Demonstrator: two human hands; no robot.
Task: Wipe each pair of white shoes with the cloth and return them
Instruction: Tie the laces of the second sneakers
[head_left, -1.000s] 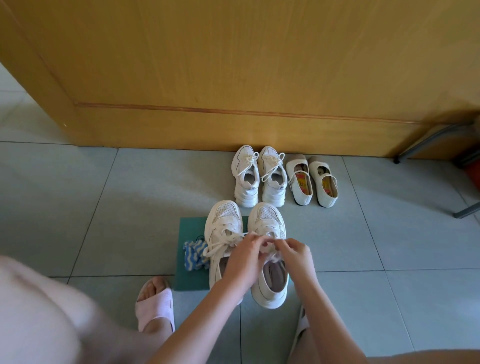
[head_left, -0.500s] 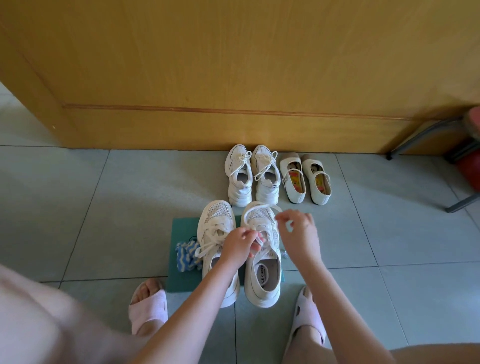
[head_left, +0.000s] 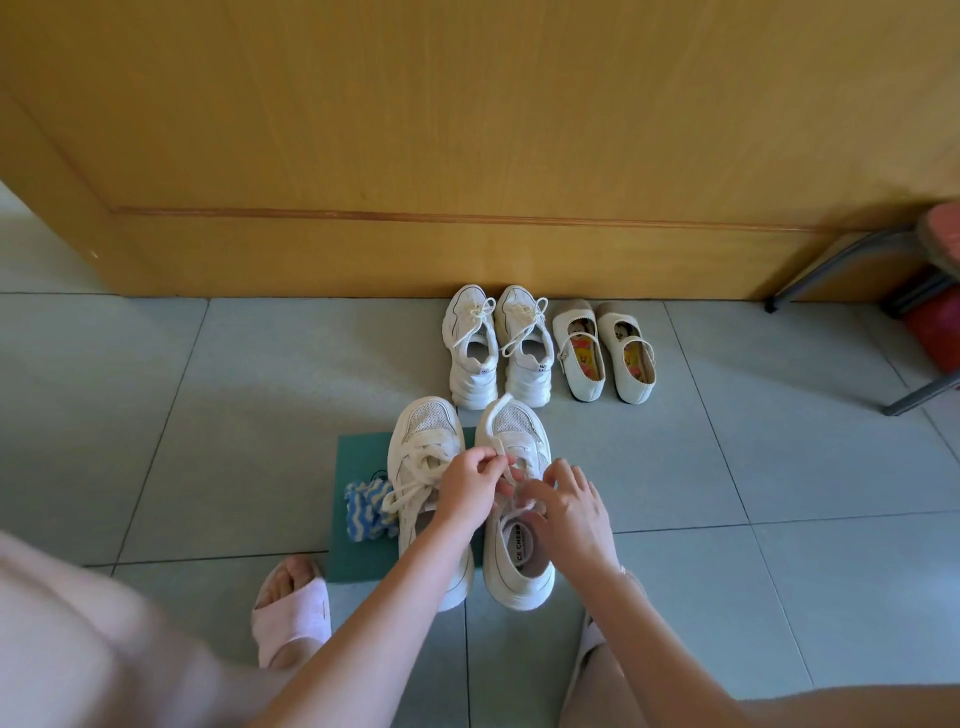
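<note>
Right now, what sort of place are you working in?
Probably a home entryway: a tiled floor, a wooden door or panel, and white sneakers and strap shoes lined up at its foot.

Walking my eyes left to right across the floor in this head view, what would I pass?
Pink slipper → blue striped cloth → big white sneakers on the green mat → strap shoes → chair legs.
</note>
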